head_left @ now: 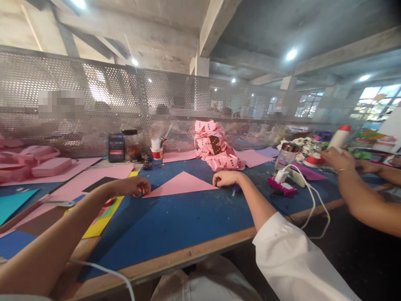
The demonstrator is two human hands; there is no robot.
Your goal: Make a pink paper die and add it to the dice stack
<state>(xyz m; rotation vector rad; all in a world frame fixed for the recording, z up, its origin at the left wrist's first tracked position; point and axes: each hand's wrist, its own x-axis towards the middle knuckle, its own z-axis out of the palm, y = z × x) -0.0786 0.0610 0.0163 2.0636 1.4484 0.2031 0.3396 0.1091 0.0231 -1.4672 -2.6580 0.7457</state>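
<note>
A pink paper (183, 184) in the shape of a triangle lies on the blue tabletop (175, 228), its peak pointing away from me. My left hand (140, 187) has its fingers curled together at the paper's left corner. At the opposite corner, my right hand (227, 179) is closed with its fingertips on the paper. Behind the paper rises a heap of folded pink paper pieces (213, 146), several of them printed with dark or blue dots. Scissors (59, 203) lie to the left among coloured sheets.
Pink boxes (52, 166) stand far left. A phone (116, 147), a dark jar (132, 144) and a red-white cup (156, 151) line the perforated screen (175, 96). Right are a pink power strip (282, 186) with white cable and a co-worker's hands (340, 159) near a white bottle (341, 137).
</note>
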